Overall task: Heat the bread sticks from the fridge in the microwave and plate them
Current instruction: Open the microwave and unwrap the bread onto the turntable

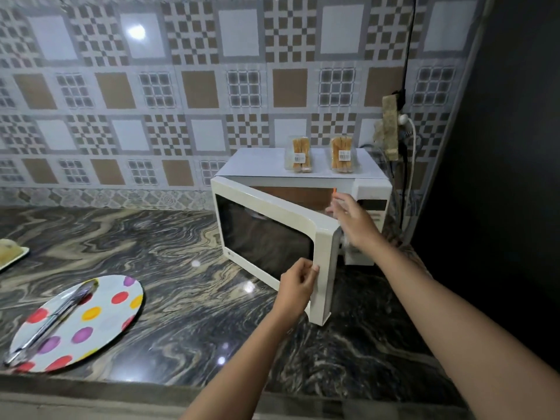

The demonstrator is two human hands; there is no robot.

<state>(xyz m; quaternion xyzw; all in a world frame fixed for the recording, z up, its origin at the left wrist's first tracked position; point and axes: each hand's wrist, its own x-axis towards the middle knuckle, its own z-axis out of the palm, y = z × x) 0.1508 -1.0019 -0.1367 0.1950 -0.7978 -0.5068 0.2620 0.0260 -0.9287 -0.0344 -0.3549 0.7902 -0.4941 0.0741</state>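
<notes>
Pinching the free edge of the microwave door (266, 234), L hand (298, 281) has thumb and fingers curled on it; door stands half open. R hand (353, 221), blurred, fingers straight and loose, is at the cavity mouth. On top of the microwave (257, 165): left bread stick pack (301, 159) and right bread stick pack (343, 157), 2 total, apart. Veined marble counter (166, 237), patterned tile wall (181, 86). 1 dotted plate (100, 322) w/ 1 pair of tongs (51, 322) on it, well left.

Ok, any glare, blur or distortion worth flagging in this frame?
Head view: lamp glare on the tiled wall and small spots on the countertop; the wide lens bows the tile lines; the right hand is motion-blurred at the microwave; the far right is dark.
</notes>
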